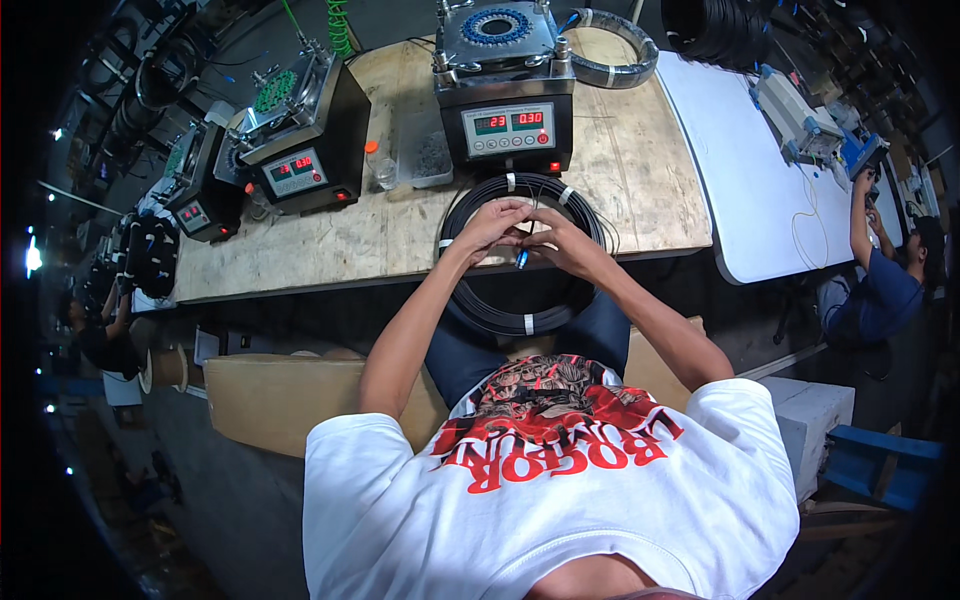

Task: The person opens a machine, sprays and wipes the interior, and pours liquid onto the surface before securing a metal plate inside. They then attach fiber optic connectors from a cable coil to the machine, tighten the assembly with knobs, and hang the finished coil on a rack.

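Note:
A coil of black cable (484, 309) bound with white ties leans over the table's front edge, its lower part above my lap. Above the middle of the coil, my left hand (490, 229) and my right hand (566, 243) meet with fingertips pinched together. Between them they hold an end of the black cable. A small blue connector (522, 259) pokes out below the fingers, near my right hand. My fingers partly hide the cable end, so its exact shape there does not show.
On the wooden table (640, 160) stand a polishing machine (510, 100) with a red display, another machine (290, 150) to the left, a clear parts tray (430, 160), an orange-capped bottle (380, 165) and a wrapped coil (615, 70). At right, a person (880, 290) works by a white table (745, 190).

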Tool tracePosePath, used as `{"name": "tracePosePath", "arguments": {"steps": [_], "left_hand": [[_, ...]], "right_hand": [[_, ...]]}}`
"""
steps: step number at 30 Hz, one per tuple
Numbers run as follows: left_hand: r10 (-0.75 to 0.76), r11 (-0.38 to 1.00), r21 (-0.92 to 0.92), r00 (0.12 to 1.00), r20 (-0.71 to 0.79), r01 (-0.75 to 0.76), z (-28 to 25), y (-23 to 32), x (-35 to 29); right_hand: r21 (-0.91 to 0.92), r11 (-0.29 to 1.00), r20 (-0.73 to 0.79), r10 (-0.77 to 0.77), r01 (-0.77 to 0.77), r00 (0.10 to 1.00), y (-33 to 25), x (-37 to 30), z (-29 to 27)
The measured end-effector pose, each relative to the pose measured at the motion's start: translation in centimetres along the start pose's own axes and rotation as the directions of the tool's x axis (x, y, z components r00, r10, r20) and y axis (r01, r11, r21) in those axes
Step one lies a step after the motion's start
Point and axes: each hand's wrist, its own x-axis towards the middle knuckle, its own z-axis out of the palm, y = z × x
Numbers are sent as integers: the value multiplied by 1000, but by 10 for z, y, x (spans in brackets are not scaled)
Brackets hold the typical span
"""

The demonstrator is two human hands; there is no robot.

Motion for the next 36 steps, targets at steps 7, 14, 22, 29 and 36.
{"name": "tracePosePath", "arguments": {"steps": [7, 14, 22, 29, 36], "left_hand": [[113, 992, -46, 991, -70, -117, -14, -22, 9], [261, 881, 426, 962, -82, -203, -20, -27, 0], [44, 995, -87, 994, -102, -53, -5, -26, 12], [233, 896, 414, 963, -135, -159, -12, -23, 14], [294, 778, 611, 945, -143, -149, -16, -3, 21]], "right_hand": [[55, 990, -149, 133, -126, 980, -15, 1, -6], [371, 897, -97, 297, -242, 950, 13, 2, -7], [241, 922, -117, 336, -302, 935, 8, 11, 32], [465, 818, -246, 487, -339, 838, 17, 16, 43], [563, 742, -263, 578, -363, 773, 49, 24, 29]]}}
